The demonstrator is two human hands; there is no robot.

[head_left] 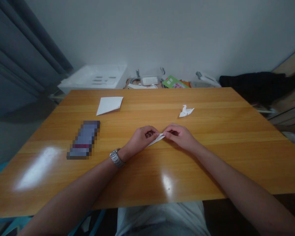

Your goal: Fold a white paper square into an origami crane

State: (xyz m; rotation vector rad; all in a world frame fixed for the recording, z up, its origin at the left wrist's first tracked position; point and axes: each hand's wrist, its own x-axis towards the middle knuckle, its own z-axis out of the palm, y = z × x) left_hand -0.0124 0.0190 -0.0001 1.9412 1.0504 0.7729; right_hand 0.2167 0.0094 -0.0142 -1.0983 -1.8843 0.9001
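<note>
Both my hands meet at the middle of the wooden table (211, 164). My left hand (140, 139), with a metal watch (116, 158) on its wrist, is curled closed on the left end of a narrow folded white paper strip (156, 139). My right hand (180, 135) pinches the strip's right end. The strip lies low against the tabletop between the two hands. A finished white folded paper figure (186, 111) lies beyond my right hand. A white folded sheet (109, 105) lies further back on the left.
A blurred-out rectangular object (84, 139) lies on the table left of my left hand. Behind the table stand a white box (95, 77), a green packet (174, 82) and clutter by the wall. Dark cloth (258, 83) lies at the right, a curtain (19, 59) at the left.
</note>
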